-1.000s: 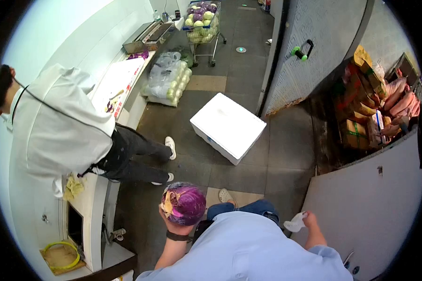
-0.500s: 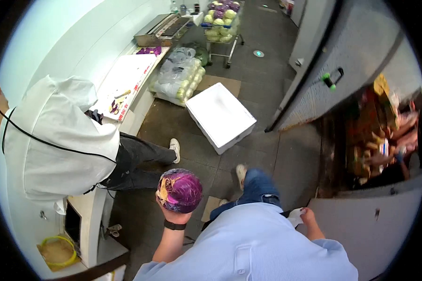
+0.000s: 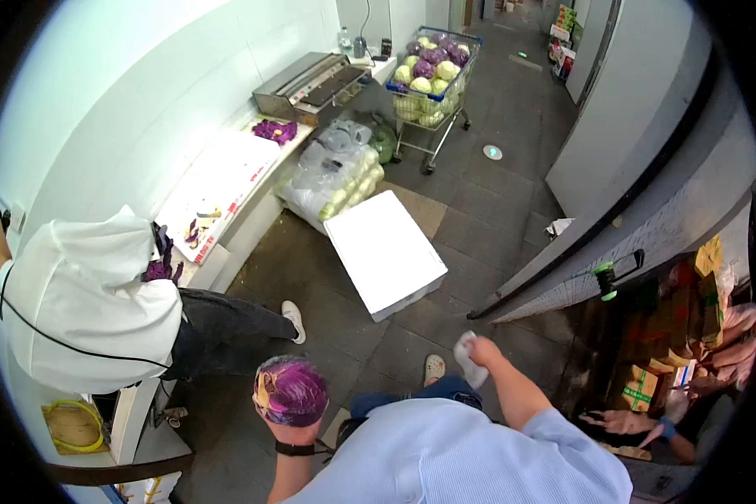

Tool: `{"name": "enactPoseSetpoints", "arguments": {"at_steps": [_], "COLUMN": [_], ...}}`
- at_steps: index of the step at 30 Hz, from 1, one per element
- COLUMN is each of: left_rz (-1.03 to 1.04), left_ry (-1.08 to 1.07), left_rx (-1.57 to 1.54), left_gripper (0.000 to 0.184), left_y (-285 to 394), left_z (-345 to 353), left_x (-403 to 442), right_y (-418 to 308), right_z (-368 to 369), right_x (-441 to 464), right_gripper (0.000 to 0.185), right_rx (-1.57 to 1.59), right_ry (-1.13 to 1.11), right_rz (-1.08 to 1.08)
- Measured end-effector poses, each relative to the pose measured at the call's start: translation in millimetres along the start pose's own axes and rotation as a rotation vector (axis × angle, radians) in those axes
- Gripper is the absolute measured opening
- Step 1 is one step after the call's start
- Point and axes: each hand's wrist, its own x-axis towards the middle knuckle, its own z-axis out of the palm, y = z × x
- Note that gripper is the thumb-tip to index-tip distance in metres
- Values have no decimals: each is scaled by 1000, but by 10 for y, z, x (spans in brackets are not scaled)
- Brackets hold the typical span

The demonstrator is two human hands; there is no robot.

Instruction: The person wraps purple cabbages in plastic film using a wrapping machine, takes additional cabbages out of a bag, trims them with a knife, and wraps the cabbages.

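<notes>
My left hand (image 3: 294, 433), with a black band on its wrist, holds a purple cabbage (image 3: 292, 393) up from below at the lower middle of the view. The cabbage has a yellowish patch on its left side. In front of my body, my right hand (image 3: 485, 351) is closed on a crumpled white cloth or paper (image 3: 469, 366) that hangs from the fingers; its exact kind is unclear. On the floor ahead of both hands lies a white foam box (image 3: 386, 248), a smooth white face upward.
A co-worker in a white hoodie (image 3: 101, 294) stands left at a counter with a white board (image 3: 218, 181) and purple leaves (image 3: 275, 130). Beyond are bagged vegetables (image 3: 332, 181), a wrapping machine (image 3: 311, 88) and a cart of cabbages (image 3: 428, 84). An open door (image 3: 580, 260) stands right.
My right hand has swung forward from beside my hip with the white cloth or paper. My view has shifted, and the cabbage in my left hand now sits lower and further left.
</notes>
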Motion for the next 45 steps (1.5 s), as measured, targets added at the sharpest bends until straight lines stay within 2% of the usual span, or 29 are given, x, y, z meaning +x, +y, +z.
{"name": "enactPoseSetpoints", "arguments": {"at_steps": [2, 5, 7, 9, 10, 12, 14, 17, 23, 26, 29, 30, 33, 37, 38, 40, 41, 42, 45], "left_rz": [-4, 64, 137, 228, 292, 271, 121, 48, 103, 23, 92, 73, 165, 257, 282, 338, 361, 381, 384], "left_ry": [19, 5, 51, 63, 45, 6, -45, -61, 135, 126, 143, 90, 190, 311, 333, 381, 409, 437, 489], "left_rx": [4, 44, 94, 527, 921, 992, 360, -16, -119, -187, -151, -161, -207, -245, -227, -179, -172, -198, -255], "left_gripper": [77, 75, 65, 65, 73, 76, 67, 66, 69, 72, 77, 80, 80, 78, 78, 78, 77, 77, 77], "left_y": [-208, -427, -548, -510, -501, -514, -426, -324, -237, -175, -203, -217, -329, -466, -502, -596, -654, -721, -796], "left_z": [145, 684, 840, 889, 877, 985, 1294, 1380, 1322, 1234, 1245, 1267, 1170, 1243, 1271, 1500, 1607, 1706, 2094], "left_x": [204, 539, 800, 1041, 1123, 1232, 1282, 1388, 1529, 1672, 1817, 1820, 1890, 2009, 2050, 2189, 2265, 2393, 2753], "right_y": [-324, -631, -684, -705, -716, -732, -728, -848, -1015, -1011, -989, -1017, -1167, -1642, -1879, -2240, -2380, -2705, -3202], "right_z": [-447, -978, -1280, -1496, -1550, -1698, -1750, -1806, -1794, -1896, -2019, -2083, -2179, -1988, -1843, -1408, -1240, -1371, -1602], "right_x": [235, 497, 564, 637, 643, 683, 802, 1002, 1457, 1621, 1862, 1965, 2508, 3515, 3701, 4183, 4389, 4390, 4519], "right_gripper": [36, 36, 36, 34, 33, 33, 32, 31, 31, 34, 41, 45, 47, 45, 45, 52, 58, 60, 58], "right_rx": [-4, -72, -107, -78, -67, -48, -6, -22, -77, -47, -16, 26, 150, 407, 494, 498, 355, 176, -73], "right_ry": [91, 68, 164, 232, 260, 292, 320, 312, 234, 268, 308, 341, 314, 152, 34, -11, -95, -273, -339], "right_rz": [-295, -300, -289, -205, -176, -155, -167, -186, -185, -241, -242, -242, -144, -297, -258, -287, -411, -462, -655]}}
